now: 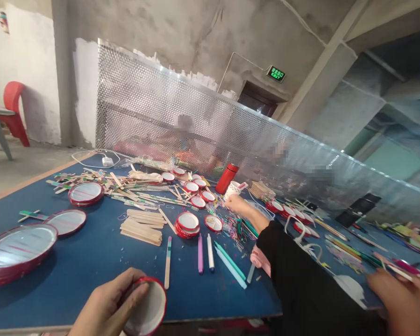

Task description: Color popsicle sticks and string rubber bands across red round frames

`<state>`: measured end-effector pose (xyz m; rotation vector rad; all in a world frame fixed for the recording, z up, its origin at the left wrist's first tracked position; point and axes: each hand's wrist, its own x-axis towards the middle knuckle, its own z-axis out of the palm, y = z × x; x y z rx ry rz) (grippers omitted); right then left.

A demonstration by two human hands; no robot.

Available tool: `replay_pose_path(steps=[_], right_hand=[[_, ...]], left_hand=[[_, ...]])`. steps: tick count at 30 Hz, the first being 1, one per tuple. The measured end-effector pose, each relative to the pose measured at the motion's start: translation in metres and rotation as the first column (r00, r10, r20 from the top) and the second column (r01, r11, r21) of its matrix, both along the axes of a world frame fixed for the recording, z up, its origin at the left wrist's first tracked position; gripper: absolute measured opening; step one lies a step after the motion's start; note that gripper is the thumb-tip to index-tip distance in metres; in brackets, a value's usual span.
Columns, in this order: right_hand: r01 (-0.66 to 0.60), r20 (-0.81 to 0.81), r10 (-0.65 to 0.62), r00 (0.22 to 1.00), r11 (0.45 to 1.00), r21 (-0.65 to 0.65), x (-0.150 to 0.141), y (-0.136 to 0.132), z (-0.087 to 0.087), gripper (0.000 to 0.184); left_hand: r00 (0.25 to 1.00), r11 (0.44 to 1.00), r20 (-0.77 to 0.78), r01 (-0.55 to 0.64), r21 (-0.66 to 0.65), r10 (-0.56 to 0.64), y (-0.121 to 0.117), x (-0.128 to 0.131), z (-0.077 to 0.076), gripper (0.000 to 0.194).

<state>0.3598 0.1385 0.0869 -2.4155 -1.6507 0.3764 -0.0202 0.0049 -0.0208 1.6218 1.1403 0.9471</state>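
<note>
Blue table (90,289): craft sticks (141,227) and red-rimmed rings scattered across it.
Left hand (108,303): grasping a red-rimmed disc (148,305) above the table's near edge.
Right hand (236,201): black-sleeved, beside a white cup (233,189); grip cannot be told.

The left grip (108,303) and the red-rimmed disc (147,308) in it are cut off by the bottom edge. The right grip (399,298) is cut off at the corner, and what it holds cannot be made out. Part of the blue tabletop (90,284) is hidden by a black sleeve (301,275). A figure (184,123) behind the perforated metal screen (153,98) is blurred, and the fine coloured bits (236,228) are too small to identify.
</note>
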Motion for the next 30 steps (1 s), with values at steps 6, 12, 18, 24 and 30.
replay_pose_path(steps=[6, 12, 18, 24, 30], right_hand=[[-0.181, -0.432, 0.224, 0.874, 0.974, 0.139, -0.076, -0.072, 0.016, 0.019], [-0.422, -0.801, 0.41, 0.437, 0.88, 0.22, -0.187, -0.148, -0.037, 0.027], [-0.317, -0.888, 0.358, 0.288, 0.911, 0.264, -0.207, -0.158, -0.067, 0.037], [-0.282, -0.905, 0.307, 0.293, 0.933, 0.225, -0.206, -0.158, -0.075, 0.042], [-0.127, -0.986, 0.163, 0.04, 0.98, 0.156, -0.215, -0.16, -0.082, 0.039]], left_hand=[[0.983, 0.98, 0.015, 0.186, -0.072, -0.185, 0.009, -0.013, 0.01, 0.037], [0.926, 0.952, 0.317, 0.264, -0.157, -0.204, -0.002, -0.017, 0.018, 0.033], [0.865, 0.918, 0.458, 0.331, -0.217, -0.204, -0.004, -0.018, 0.015, 0.05], [0.863, 0.928, 0.478, 0.301, -0.221, -0.166, -0.006, -0.017, 0.009, 0.057], [0.887, 0.908, 0.34, 0.385, -0.167, -0.313, -0.003, -0.02, 0.018, 0.044]])
